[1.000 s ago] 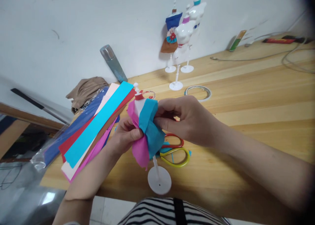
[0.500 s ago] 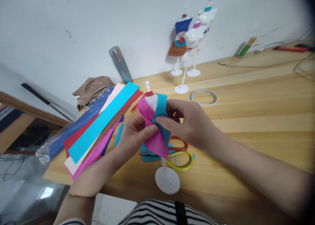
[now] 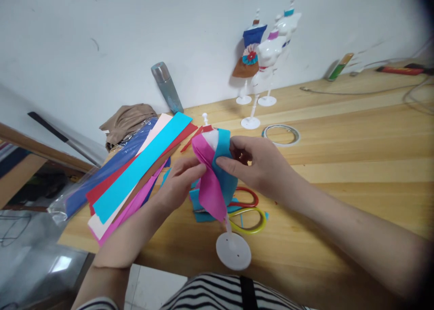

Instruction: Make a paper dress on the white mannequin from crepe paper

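A small white dress form (image 3: 212, 138) with a red neck band stands tilted on a round base. A pink fabric strip (image 3: 212, 190) and a blue fabric strip (image 3: 224, 149) drape over its shoulders, the pink crossing the front. My left hand (image 3: 181, 179) pinches the pink strip's edge at the form's left side. With thumb in front and fingers behind, my right hand (image 3: 261, 167) grips the blue strip at the form's side. Scissors with red and yellow handles (image 3: 252, 231) lie behind the form, by blue scraps (image 3: 200, 206).
Coloured strips (image 3: 142, 169) lie fanned out at the left, near a brown cloth (image 3: 127, 122) and a grey flask (image 3: 167, 87). Several dress forms (image 3: 269, 52) stand by the wall. A tape roll (image 3: 296, 135), a green tube (image 3: 339, 68) and a cable (image 3: 342, 92) are farther right.
My left thumb has moved left, off the centre of the pink strip to its edge. The dress form's base has shifted slightly right and nearer me; my right hand has barely moved.
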Motion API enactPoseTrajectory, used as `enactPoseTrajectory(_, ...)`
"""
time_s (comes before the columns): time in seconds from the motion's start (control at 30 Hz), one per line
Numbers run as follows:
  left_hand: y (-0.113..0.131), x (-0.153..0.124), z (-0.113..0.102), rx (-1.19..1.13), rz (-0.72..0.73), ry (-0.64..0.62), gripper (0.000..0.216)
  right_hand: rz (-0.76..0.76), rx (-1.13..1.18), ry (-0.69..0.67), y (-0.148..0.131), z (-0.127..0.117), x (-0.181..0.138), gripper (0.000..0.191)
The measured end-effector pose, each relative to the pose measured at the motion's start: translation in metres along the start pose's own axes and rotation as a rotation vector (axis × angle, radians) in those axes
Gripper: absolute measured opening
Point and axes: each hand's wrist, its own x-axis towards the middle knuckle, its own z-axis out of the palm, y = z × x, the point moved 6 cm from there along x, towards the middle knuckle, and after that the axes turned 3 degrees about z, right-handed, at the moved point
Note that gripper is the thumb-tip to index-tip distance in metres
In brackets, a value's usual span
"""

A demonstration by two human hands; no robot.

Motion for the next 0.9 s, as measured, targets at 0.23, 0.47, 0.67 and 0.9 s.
enactPoseTrajectory(0.23, -0.008, -0.003, -0.003, 0.077, -0.056, 0.019, 0.049, -0.016, 0.006, 0.005, 0.003, 0.002, -0.001, 0.031)
enactPoseTrajectory(0.47, -0.003, -0.001, 0.0, -0.012, -0.001, -0.01, 0.034, 0.001, -0.014, -0.029, 0.001, 0.003, -0.001, 0.029)
enactPoseTrajectory(0.67, 0.005, -0.001, 0.005, -0.06, -0.029, -0.035, 0.014, -0.001, -0.039, -0.02, 0.003, 0.002, -0.001, 0.031)
enactPoseTrajectory(0.9, -0.004, -0.002, 0.0, 0.045, -0.082, 0.026, 0.03, -0.018, -0.008, -0.02, 0.002, 0.003, -0.001, 0.029)
